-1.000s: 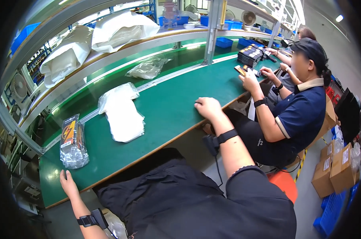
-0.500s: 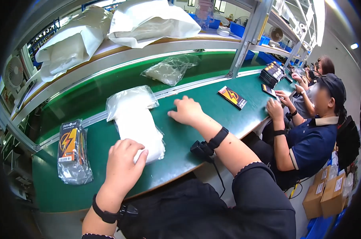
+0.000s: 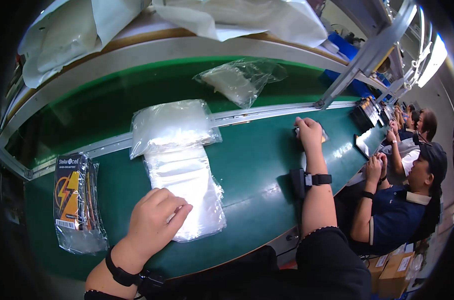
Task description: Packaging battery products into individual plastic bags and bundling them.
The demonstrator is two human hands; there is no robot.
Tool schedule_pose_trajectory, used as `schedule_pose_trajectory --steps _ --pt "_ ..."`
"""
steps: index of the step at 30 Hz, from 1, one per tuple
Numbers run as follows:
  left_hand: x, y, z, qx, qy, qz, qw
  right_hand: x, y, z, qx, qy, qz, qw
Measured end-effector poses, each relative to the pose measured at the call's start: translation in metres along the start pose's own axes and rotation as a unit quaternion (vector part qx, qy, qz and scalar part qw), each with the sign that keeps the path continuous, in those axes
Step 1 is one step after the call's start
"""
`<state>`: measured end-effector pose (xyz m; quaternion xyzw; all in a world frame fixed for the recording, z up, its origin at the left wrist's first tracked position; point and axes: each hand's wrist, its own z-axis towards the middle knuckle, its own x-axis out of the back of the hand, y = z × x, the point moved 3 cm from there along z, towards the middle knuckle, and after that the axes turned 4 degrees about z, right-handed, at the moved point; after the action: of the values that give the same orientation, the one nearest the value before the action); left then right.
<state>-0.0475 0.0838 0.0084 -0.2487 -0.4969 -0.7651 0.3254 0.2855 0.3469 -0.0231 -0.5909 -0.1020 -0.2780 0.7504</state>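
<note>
Clear plastic bags (image 3: 181,175) are overlapped at 7 o'clock by the left hand (image 3: 154,220); at their 2 o'clock, a packet (image 3: 324,135) is partly covered by the right hand (image 3: 310,133). Neither grip can be told.

Your left hand (image 3: 156,218) has moved from the near left edge of the bench (image 3: 259,187) to the near end of the clear bags (image 3: 184,172). Your right hand (image 3: 309,132) has reached farther right, mostly covering the orange-and-black package (image 3: 324,135).
</note>
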Motion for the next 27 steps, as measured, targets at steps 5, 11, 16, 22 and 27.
schedule_pose_trajectory --steps 5,11,16,22,27 --pt "0.005 -0.001 0.003 -0.02 0.049 0.033 0.998 -0.004 0.003 0.003 0.003 0.053 0.026 0.998" --pt "0.016 -0.006 0.004 -0.041 -0.044 0.02 0.998 0.0 0.011 0.006 0.015 0.073 -0.34 0.937" --pt "0.015 -0.008 -0.003 -0.053 -0.132 0.003 0.99 -0.01 -0.021 -0.011 0.026 -0.106 -0.297 0.949" --pt "0.007 -0.006 -0.004 -0.07 -0.13 -0.003 0.989 -0.04 -0.036 -0.039 -0.017 -0.054 -0.395 0.917" --pt "0.003 -0.009 -0.005 -0.073 -0.111 0.025 0.991 -0.032 -0.045 -0.042 0.054 -0.121 -0.355 0.925"
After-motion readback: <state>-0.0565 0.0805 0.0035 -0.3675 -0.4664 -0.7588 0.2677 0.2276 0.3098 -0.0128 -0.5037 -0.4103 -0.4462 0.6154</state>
